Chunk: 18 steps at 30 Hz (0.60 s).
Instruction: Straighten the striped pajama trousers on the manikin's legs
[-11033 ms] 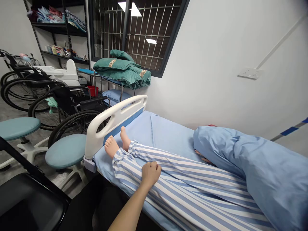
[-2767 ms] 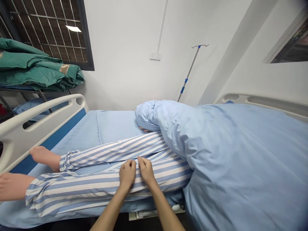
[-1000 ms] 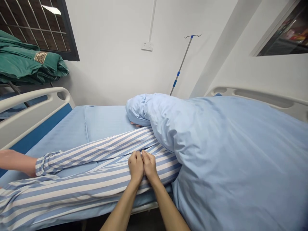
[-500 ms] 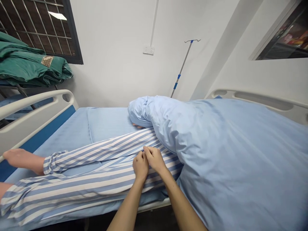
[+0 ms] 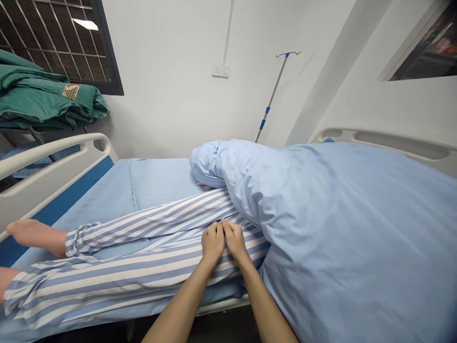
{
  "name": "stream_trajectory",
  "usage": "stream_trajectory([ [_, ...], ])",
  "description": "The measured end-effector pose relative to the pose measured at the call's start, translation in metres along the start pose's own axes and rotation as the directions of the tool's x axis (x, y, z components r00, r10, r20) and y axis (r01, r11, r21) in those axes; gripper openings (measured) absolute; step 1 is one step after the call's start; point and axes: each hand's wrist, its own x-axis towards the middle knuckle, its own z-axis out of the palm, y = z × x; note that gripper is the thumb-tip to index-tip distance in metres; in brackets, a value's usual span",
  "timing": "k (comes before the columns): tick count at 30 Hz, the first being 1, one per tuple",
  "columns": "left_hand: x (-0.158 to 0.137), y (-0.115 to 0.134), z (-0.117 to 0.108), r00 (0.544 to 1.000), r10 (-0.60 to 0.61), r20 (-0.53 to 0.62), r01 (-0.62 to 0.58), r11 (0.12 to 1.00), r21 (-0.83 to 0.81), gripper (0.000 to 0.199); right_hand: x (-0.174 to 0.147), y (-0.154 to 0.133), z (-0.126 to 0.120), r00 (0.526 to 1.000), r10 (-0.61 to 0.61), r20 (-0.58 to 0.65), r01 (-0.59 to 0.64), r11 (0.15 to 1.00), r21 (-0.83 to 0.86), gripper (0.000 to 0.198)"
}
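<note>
The striped trousers (image 5: 117, 276) lie along the bed, worn by a figure whose upper part is hidden under the quilt (image 5: 339, 228). On the nearer thigh, close to the quilt's folded edge, we see the left hand (image 5: 213, 242) and the right hand (image 5: 234, 238) side by side, knuckles up and touching at the thumb side. Their fingers bend inward with the tips out of sight, so we cannot tell whether they pinch cloth or only press on it.

If they do have hold of the fabric, we think a hard pull could drag the trousers askew or catch skin underneath, since the cloth already lies in loose creases. If they only press, too much weight on one spot could hurt the leg or roll it outward, as nothing we see braces the bare foot (image 5: 35, 236).

The quilt is another worry: its puffed edge sits right beside the right hand and could slump over the work or be tugged along by a forearm. Its near side hangs past the mattress, so its own weight might pull it down. Beyond, the footboard (image 5: 93, 157) stands close to the feet, and a leg shoved that way could knock against it.
</note>
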Motion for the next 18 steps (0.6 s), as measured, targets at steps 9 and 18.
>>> stream_trajectory([
  [9, 0.008, 0.031, 0.011, 0.991, -0.077, -0.106, 0.044, 0.957, -0.288, 0.035, 0.001, 0.004, -0.006, 0.995, 0.088, -0.056, -0.078, 0.984, 0.157, 0.044],
  [18, -0.005, 0.004, 0.023, 0.997, -0.063, -0.044, 0.07, 0.977, 0.2, 0.032, 0.0, 0.008, -0.004, 0.989, 0.095, -0.11, -0.085, 0.993, 0.085, 0.045],
])
